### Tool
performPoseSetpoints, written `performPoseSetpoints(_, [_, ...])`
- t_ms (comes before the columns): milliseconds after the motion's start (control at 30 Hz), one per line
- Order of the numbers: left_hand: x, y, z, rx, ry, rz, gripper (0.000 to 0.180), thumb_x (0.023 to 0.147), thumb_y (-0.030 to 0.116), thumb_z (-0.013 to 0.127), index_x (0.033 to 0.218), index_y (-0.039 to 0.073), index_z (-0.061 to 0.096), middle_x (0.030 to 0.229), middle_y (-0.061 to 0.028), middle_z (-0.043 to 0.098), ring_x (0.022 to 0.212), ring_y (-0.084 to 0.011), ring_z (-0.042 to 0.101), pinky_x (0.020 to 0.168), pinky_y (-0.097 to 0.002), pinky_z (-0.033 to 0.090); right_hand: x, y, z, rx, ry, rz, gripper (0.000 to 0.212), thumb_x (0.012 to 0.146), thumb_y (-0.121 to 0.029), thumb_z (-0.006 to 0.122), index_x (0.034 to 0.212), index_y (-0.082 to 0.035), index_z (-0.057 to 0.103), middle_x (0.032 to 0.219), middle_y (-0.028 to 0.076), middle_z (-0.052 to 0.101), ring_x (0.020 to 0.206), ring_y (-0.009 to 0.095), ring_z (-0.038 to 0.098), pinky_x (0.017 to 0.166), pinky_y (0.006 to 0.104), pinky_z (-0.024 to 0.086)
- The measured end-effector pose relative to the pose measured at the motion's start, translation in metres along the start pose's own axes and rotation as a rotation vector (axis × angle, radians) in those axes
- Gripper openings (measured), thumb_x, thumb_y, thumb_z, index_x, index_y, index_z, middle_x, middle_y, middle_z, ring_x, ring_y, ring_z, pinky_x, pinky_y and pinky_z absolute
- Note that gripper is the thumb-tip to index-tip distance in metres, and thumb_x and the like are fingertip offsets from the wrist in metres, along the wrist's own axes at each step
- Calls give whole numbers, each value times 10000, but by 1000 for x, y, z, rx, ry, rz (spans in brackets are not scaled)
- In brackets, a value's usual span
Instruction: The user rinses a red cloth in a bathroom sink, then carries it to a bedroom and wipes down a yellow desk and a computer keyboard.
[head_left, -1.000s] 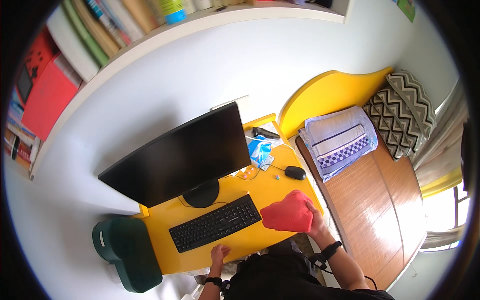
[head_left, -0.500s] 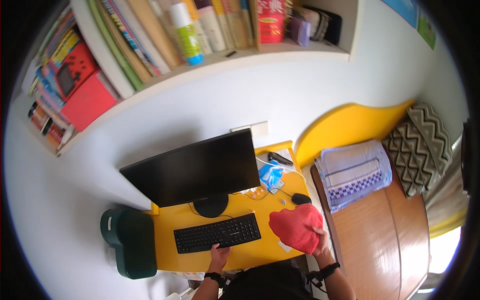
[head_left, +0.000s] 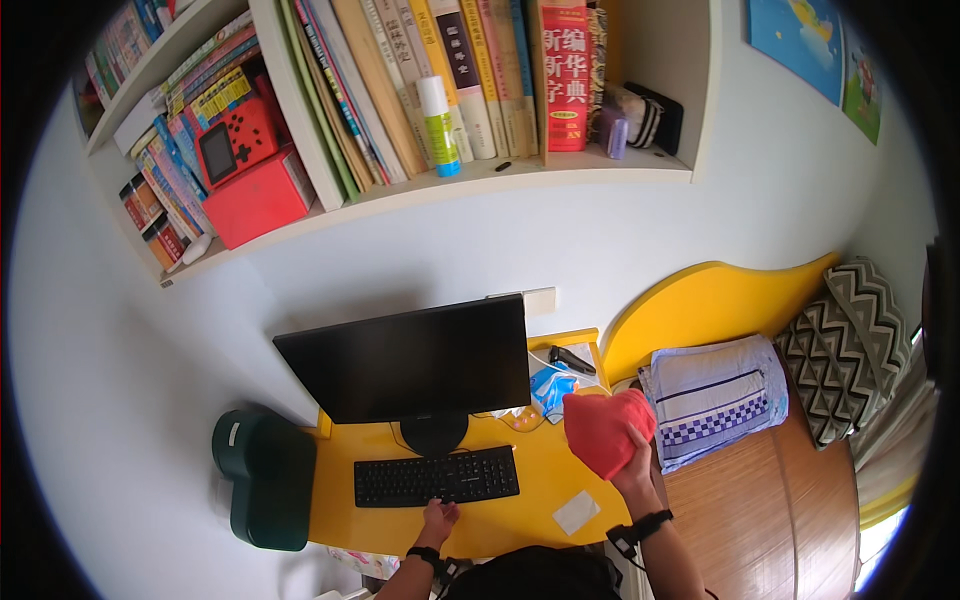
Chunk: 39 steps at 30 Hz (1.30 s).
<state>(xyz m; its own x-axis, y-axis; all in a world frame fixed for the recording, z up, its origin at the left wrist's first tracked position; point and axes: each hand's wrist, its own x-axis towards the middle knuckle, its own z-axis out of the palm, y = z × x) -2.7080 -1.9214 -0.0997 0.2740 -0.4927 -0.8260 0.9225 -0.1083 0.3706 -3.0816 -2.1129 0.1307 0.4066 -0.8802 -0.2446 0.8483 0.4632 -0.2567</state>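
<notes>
My right hand [head_left: 634,463] is closed round a bunched red cloth [head_left: 606,432], raised over the right side of the yellow desk. The cloth covers the spot where the mouse was. At the front edge of a black keyboard [head_left: 430,478], my left hand [head_left: 440,518] has its thumb at the rim and its fingers curled; it seems to pinch that edge. Behind the keyboard stands a black monitor [head_left: 405,360] on a round base. A small white sheet [head_left: 576,512] lies on the desk below the cloth.
A dark green bin [head_left: 270,485] stands left of the desk [head_left: 480,525]. Beyond the cloth lie a blue packet [head_left: 552,388] and a black device [head_left: 572,360]. A bookshelf [head_left: 450,190] overhangs the back; a bed with a folded blue towel [head_left: 715,400] flanks the right.
My right hand has carried the red cloth farther back, over the mouse, baring the white sheet. The keyboard now lies straighter, with my left hand lower at its edge. My view has tilted up.
</notes>
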Motion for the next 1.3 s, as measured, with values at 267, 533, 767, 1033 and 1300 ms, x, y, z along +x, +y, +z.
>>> performPoseSetpoints(267, [-72,21,49,502,78,231,246,941,218,526,1089,45,620,935,-73,668,851,-214,648,742,-344,529,114,27,-19,36,49,-39,558,863,-307,627,1344,-79,459,1338,117,550,1215,306,527,1056,456,408])
performPoseSetpoints(533, [-118,80,72,605,99,561,267,951,248,519,1115,69,631,947,-73,677,846,-193,652,717,-314,530,182,75,-27,16,191,-188,423,858,-221,634,1229,-40,544,1214,108,620,1115,269,586,977,377,465])
performPoseSetpoints(767, [-150,102,80,625,183,763,211,960,223,518,1037,62,631,884,-82,673,783,-167,644,701,-291,524,195,107,-35,21,267,-221,394,845,-194,649,1195,-38,559,1178,95,628,1063,245,603,935,340,474])
performPoseSetpoints(1033, [-170,95,138,893,110,806,208,979,168,482,1036,42,638,852,-86,675,780,-161,645,721,-274,519,158,66,4,207,217,-235,475,853,-253,601,1266,-35,514,1261,123,601,1141,290,575,1014,400,441])
performPoseSetpoints(1300, [-151,74,230,899,-597,425,350,1000,254,454,1122,-32,615,978,-143,681,935,-224,668,874,-333,524,89,31,84,226,-64,-261,647,827,-341,597,1381,-81,390,1372,138,497,1235,335,498,1055,489,400])
